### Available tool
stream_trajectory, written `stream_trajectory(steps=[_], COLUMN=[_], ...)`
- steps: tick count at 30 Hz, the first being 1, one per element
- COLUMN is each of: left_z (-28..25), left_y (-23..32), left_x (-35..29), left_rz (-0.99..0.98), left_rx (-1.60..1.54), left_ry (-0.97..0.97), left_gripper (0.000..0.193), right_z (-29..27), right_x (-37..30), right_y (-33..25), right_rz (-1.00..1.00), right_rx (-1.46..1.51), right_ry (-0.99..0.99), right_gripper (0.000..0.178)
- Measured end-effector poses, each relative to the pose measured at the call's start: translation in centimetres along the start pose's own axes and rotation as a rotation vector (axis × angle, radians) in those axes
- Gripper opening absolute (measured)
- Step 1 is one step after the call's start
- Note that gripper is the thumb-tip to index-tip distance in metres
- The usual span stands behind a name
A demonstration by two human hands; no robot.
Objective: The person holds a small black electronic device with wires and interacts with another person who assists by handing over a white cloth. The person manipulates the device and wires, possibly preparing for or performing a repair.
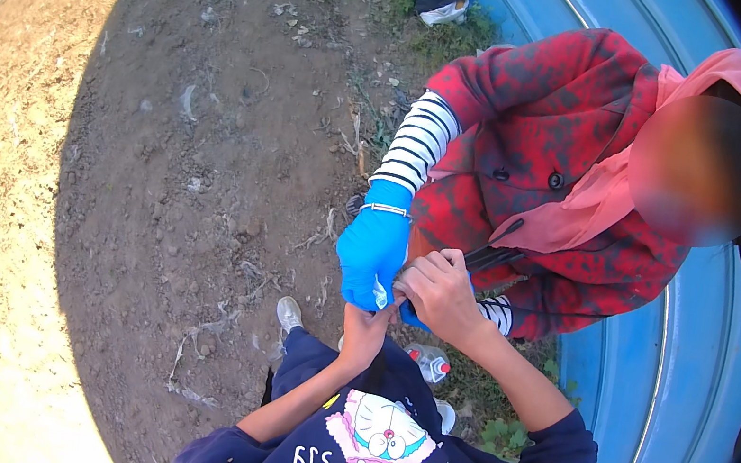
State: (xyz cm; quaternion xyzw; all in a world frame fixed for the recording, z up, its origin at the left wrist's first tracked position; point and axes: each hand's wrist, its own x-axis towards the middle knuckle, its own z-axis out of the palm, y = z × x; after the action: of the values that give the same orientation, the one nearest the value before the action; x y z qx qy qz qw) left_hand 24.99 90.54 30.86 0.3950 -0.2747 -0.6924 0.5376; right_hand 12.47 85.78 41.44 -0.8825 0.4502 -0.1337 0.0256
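Observation:
My left hand (pixel 363 333) is closed at my waist, right below another person's blue-gloved hand (pixel 374 251). Its thumb points toward my right hand (pixel 440 292), whose fingers are curled and pinched together close by. Both sets of fingertips meet at the edge of the glove; what they grip there is too small and covered to make out. A small whitish piece (pixel 380 294) shows against the glove beside my fingertips. The person's other gloved hand is mostly hidden behind my right hand, with only a bit of blue in sight.
The other person, in a red and dark patterned jacket (pixel 541 113), stands close on the right. Behind them runs a blue metal sheet wall (pixel 609 401). A clear plastic bottle (pixel 429 365) is by my feet. Bare soil (pixel 209 159) spreads left; a dark and white bag (pixel 441 1) lies far off.

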Motion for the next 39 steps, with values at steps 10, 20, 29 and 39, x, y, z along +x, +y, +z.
stream_trajectory(steps=[10, 20, 29, 39], left_z=[1.3, 2.1, 1.4, 0.8], left_y=[1.2, 1.5, 1.5, 2.6], left_x=[-1.0, -1.9, -3.2, -3.9], left_rz=[-0.14, 0.04, 0.191, 0.62], left_rx=[-0.182, -0.075, 0.187, 0.684], left_ry=[0.121, 0.155, 0.17, 0.224], left_gripper=[0.007, 0.001, 0.008, 0.013], right_z=[-0.4, -2.3, -3.5, -3.0], right_x=[0.5, 0.7, 0.8, 1.3], right_y=[1.3, 2.1, 1.8, 0.4], right_rz=[-0.117, -0.142, -0.203, -0.28], right_rx=[0.177, 0.37, 0.39, 0.296], right_ry=[-0.034, -0.146, -0.265, -0.372], right_gripper=[0.009, 0.011, 0.021, 0.02])
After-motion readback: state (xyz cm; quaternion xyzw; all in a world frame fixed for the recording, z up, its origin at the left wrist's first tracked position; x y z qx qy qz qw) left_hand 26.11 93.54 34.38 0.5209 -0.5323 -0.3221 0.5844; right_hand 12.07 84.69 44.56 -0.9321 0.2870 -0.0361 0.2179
